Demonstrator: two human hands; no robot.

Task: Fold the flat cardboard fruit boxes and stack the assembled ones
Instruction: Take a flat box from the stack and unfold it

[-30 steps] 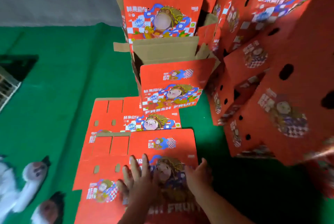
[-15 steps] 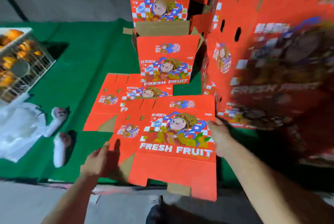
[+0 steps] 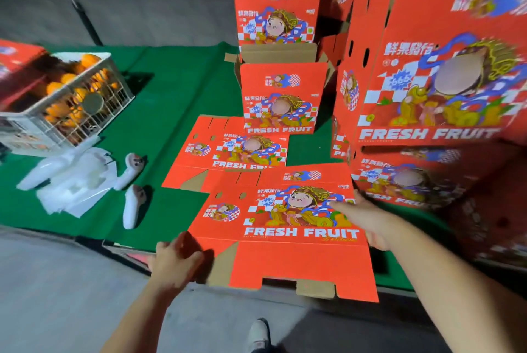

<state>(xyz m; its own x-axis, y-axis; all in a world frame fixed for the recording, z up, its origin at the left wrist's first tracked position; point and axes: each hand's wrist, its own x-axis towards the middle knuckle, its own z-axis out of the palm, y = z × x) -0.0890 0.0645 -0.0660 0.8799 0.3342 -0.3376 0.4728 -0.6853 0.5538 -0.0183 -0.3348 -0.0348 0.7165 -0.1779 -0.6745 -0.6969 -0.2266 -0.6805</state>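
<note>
I've drawn the flat box (image 3: 285,227) further off the table (image 3: 176,90) edge; my left hand (image 3: 174,260) grips its left flap, my right hand (image 3: 368,220) clasps its right edge.

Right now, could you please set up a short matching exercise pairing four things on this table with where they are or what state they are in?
Things:
1. flat box
2. white crate
3. assembled boxes
4. left hand

Places or states:
A. stacked high at the right
B. gripping the flat box's near-left flap
C. holding oranges, at the far left of the green table
D. unfolded, overhanging the table's near edge, held by both hands

Pairs: 1-D, 2-C, 3-A, 4-B
</note>
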